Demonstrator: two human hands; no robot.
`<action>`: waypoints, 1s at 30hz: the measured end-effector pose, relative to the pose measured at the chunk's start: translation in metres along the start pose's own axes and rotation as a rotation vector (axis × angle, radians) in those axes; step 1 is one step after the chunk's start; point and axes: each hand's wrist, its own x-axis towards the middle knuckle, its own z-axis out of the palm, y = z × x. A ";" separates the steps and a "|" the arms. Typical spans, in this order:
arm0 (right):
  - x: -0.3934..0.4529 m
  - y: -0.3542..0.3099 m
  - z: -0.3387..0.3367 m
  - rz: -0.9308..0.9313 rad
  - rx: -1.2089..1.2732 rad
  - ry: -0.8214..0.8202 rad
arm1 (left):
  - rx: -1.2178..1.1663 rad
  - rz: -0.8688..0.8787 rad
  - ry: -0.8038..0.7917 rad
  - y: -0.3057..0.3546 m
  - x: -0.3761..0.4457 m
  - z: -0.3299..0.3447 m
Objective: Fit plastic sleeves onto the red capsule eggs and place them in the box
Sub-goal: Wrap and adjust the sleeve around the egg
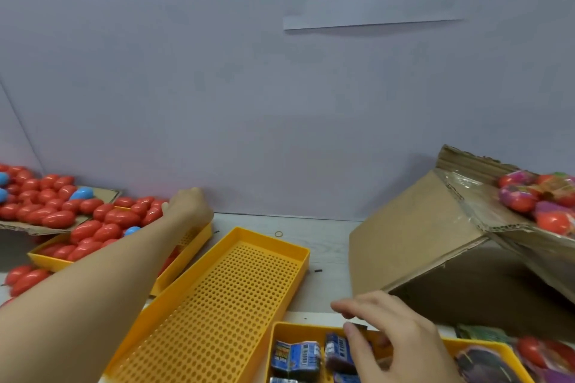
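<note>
Several red capsule eggs (116, 218) lie heaped at the left, in a yellow tray (186, 253) and on a cardboard sheet. My left hand (188, 204) reaches over that pile, fingers curled down at its far edge; what it holds is hidden. My right hand (382, 329) hovers over a yellow tray (311, 327) of printed plastic sleeves (295, 357), thumb and fingers pinching a dark sleeve (339, 348). A tilted cardboard box (413, 246) at the right holds sleeved eggs (541, 196).
An empty perforated yellow tray (217, 305) lies diagonally in the middle. Blue eggs (81, 193) are mixed into the red pile. A rubber band (279, 234) lies on the white table near the grey back wall. Loose red eggs (25, 278) sit at the left edge.
</note>
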 end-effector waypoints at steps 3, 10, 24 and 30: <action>0.000 -0.001 0.000 -0.009 -0.006 -0.007 | 0.031 -0.020 -0.018 0.008 0.002 0.003; 0.000 0.003 0.000 0.024 0.010 -0.027 | 0.232 0.013 -0.132 0.025 0.005 0.011; -0.006 0.007 0.002 0.049 0.162 0.091 | -0.333 0.301 0.174 0.046 -0.080 -0.045; -0.010 0.000 -0.002 0.070 0.259 0.119 | -1.201 0.185 -0.133 0.077 -0.171 -0.079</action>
